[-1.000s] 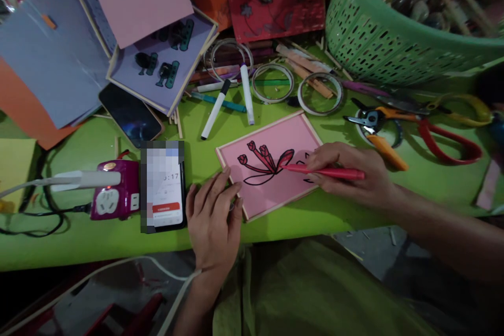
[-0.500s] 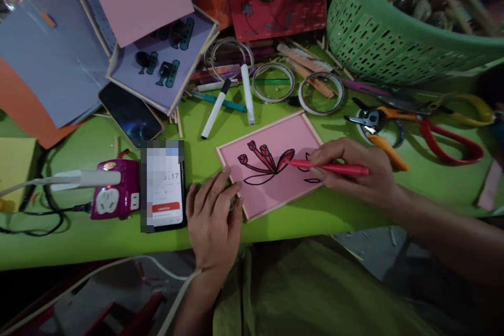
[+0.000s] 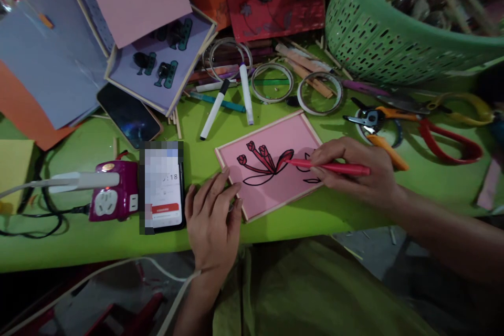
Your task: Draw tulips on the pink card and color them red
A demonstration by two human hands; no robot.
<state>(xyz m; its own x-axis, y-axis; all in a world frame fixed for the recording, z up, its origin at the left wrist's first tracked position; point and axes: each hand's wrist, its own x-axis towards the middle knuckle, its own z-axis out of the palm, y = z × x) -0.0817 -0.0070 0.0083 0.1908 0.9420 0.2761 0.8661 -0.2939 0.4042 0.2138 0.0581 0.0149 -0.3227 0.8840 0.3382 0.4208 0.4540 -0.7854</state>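
A pink board in a thin wooden frame (image 3: 258, 202) lies tilted on the green table, bearing a black-outlined flower drawing (image 3: 263, 160) partly filled in red. Pinched in my right hand (image 3: 354, 170) is a red marker (image 3: 346, 167), its tip at the right-hand leaf of the drawing. My right hand covers part of a second outline at the board's right side. My left hand (image 3: 214, 220) lies with fingers stretched out, fingertips at the frame's left edge. Just left of that hand is a lit phone (image 3: 165, 189).
A purple power socket (image 3: 114, 191) with cables stands at left, below a dark phone (image 3: 129, 115). Behind the board lie a white marker (image 3: 214, 110) and tape rolls (image 3: 271, 83). Pliers (image 3: 374, 121), red-handled scissors (image 3: 444, 144) and a green basket (image 3: 378, 37) occupy the right.
The last digit on the lit phone's display has gone from 7 to 8. Both hands and the red marker stay almost in place; the view shifts very slightly.
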